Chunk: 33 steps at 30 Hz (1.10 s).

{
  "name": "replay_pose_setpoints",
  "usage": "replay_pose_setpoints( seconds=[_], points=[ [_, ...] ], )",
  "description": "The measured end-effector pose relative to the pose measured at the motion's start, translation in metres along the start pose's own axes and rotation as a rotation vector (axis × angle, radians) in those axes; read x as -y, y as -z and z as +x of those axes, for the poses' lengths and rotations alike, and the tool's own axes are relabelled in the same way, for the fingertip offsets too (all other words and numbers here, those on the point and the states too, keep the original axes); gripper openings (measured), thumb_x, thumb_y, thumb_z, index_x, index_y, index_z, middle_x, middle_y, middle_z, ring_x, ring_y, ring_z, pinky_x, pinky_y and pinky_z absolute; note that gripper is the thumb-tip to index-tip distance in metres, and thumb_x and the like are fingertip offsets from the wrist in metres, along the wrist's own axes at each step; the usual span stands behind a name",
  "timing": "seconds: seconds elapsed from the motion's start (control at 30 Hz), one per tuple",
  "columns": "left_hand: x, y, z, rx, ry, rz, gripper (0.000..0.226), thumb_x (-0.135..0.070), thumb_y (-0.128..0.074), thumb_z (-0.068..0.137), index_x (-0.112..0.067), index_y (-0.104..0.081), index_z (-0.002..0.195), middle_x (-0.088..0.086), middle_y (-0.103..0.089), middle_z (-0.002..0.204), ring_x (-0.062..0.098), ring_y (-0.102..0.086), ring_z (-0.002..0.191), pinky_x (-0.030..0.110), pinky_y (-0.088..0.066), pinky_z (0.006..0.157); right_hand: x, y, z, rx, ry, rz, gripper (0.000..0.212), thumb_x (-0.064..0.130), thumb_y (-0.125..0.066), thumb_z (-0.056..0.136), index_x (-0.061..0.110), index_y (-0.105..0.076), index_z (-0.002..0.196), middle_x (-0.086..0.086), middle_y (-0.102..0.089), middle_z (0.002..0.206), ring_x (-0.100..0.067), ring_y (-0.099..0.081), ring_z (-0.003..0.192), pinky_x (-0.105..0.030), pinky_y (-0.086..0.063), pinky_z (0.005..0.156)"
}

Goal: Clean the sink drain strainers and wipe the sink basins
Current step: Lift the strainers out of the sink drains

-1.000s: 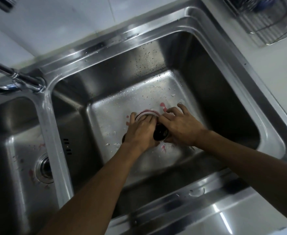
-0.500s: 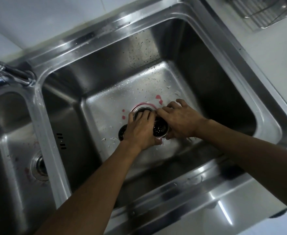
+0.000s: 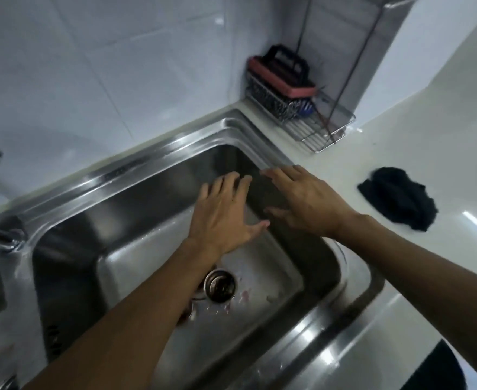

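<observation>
My left hand [image 3: 223,212] hovers flat over the stainless steel sink basin [image 3: 136,198], fingers spread, holding nothing. Just below my forearm, the round metal drain strainer [image 3: 220,285] sits down on the basin floor among pink specks. My right hand [image 3: 307,204] is spread and empty too, by the basin's right wall. Further right, a crumpled black cloth [image 3: 398,198] lies on the white worktop [image 3: 414,142].
</observation>
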<state>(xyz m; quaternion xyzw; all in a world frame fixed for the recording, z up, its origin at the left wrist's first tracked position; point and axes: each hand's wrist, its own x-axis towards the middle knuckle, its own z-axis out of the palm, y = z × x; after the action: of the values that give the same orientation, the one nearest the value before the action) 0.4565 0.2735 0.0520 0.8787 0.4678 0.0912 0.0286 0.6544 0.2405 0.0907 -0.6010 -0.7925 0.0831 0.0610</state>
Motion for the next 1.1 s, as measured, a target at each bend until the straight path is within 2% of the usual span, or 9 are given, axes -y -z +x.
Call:
replay_pose_setpoints(
  seconds=[0.07, 0.13, 0.33, 0.5, 0.7, 0.83, 0.93, 1.03, 1.1],
  points=[
    [-0.014, 0.020, 0.029, -0.090, -0.042, -0.008, 0.098, -0.082, -0.054, 0.081, -0.020, -0.036, 0.155, 0.007, -0.040, 0.155, 0.026, -0.041, 0.142, 0.045, -0.036, 0.113, -0.012, 0.028, -0.001, -0.116, -0.002, -0.030, 0.068, 0.043, -0.069, 0.089, 0.020, -0.040, 0.146, -0.007, -0.054, 0.138, -0.027, -0.053, 0.122, -0.041, -0.053, 0.093],
    [-0.029, 0.036, 0.053, -0.141, -0.065, -0.009, 0.100, -0.083, -0.053, 0.080, -0.019, -0.034, 0.154, 0.008, -0.041, 0.155, 0.026, -0.042, 0.141, 0.045, -0.039, 0.112, -0.024, 0.050, -0.004, -0.194, -0.005, -0.079, 0.063, 0.042, -0.068, 0.091, 0.019, -0.042, 0.144, -0.006, -0.056, 0.137, -0.025, -0.055, 0.120, -0.034, -0.051, 0.088],
    [-0.074, 0.050, 0.090, -0.115, -0.101, 0.034, 0.104, -0.085, -0.054, 0.080, -0.018, -0.030, 0.156, 0.009, -0.038, 0.156, 0.028, -0.040, 0.141, 0.047, -0.034, 0.113, -0.069, 0.084, -0.029, -0.307, -0.118, -0.205, 0.062, 0.037, -0.074, 0.087, 0.019, -0.048, 0.141, -0.006, -0.064, 0.122, -0.028, -0.061, 0.106, -0.027, -0.042, 0.069],
    [-0.090, 0.037, 0.099, -0.065, -0.093, 0.038, 0.105, -0.086, -0.051, 0.081, -0.018, -0.029, 0.157, 0.009, -0.038, 0.156, 0.027, -0.041, 0.141, 0.048, -0.036, 0.113, -0.104, 0.071, -0.032, -0.210, -0.191, -0.306, 0.066, 0.045, -0.068, 0.091, 0.029, -0.042, 0.150, -0.006, -0.062, 0.122, -0.030, -0.058, 0.110, -0.038, -0.052, 0.072],
    [-0.081, 0.022, 0.091, -0.036, -0.075, 0.083, 0.099, -0.086, -0.046, 0.084, -0.019, -0.030, 0.155, 0.009, -0.040, 0.155, 0.026, -0.042, 0.141, 0.047, -0.035, 0.112, -0.117, 0.055, -0.001, -0.258, -0.178, -0.342, 0.067, 0.047, -0.066, 0.093, 0.032, -0.040, 0.153, -0.012, -0.061, 0.117, -0.032, -0.059, 0.098, -0.035, -0.047, 0.066],
    [-0.071, 0.015, 0.081, 0.032, -0.043, 0.088, 0.099, -0.088, -0.034, 0.087, -0.019, -0.026, 0.158, 0.011, -0.034, 0.162, 0.028, -0.037, 0.147, 0.051, -0.033, 0.117, -0.117, 0.048, 0.014, -0.302, -0.134, -0.421, 0.057, 0.042, -0.065, 0.095, 0.027, -0.048, 0.146, -0.011, -0.062, 0.107, -0.031, -0.059, 0.088, -0.032, -0.041, 0.058],
    [-0.068, 0.008, 0.066, 0.046, -0.031, 0.054, 0.095, -0.087, -0.027, 0.090, -0.020, -0.027, 0.158, 0.008, -0.034, 0.162, 0.025, -0.037, 0.146, 0.047, -0.032, 0.116, -0.120, 0.043, 0.013, -0.328, -0.083, -0.460, 0.044, 0.040, -0.058, 0.098, 0.024, -0.055, 0.139, -0.010, -0.063, 0.108, -0.032, -0.058, 0.087, -0.034, -0.045, 0.057],
    [-0.064, 0.005, 0.049, 0.047, -0.010, 0.019, 0.093, -0.085, -0.019, 0.091, -0.021, -0.031, 0.158, 0.007, -0.037, 0.161, 0.024, -0.038, 0.145, 0.047, -0.033, 0.115, -0.121, 0.042, 0.004, -0.421, -0.033, -0.449, 0.033, 0.037, -0.058, 0.100, 0.021, -0.064, 0.128, -0.009, -0.066, 0.100, -0.033, -0.058, 0.081, -0.035, -0.047, 0.055],
    [-0.058, 0.004, 0.036, 0.047, -0.005, 0.038, 0.093, -0.086, -0.015, 0.091, -0.022, -0.034, 0.156, 0.006, -0.038, 0.159, 0.024, -0.041, 0.143, 0.047, -0.034, 0.114, -0.116, 0.043, -0.004, -0.485, -0.010, -0.456, 0.030, 0.037, -0.058, 0.101, 0.022, -0.065, 0.127, -0.007, -0.067, 0.101, -0.033, -0.058, 0.081, -0.032, -0.041, 0.056]
  ],
)
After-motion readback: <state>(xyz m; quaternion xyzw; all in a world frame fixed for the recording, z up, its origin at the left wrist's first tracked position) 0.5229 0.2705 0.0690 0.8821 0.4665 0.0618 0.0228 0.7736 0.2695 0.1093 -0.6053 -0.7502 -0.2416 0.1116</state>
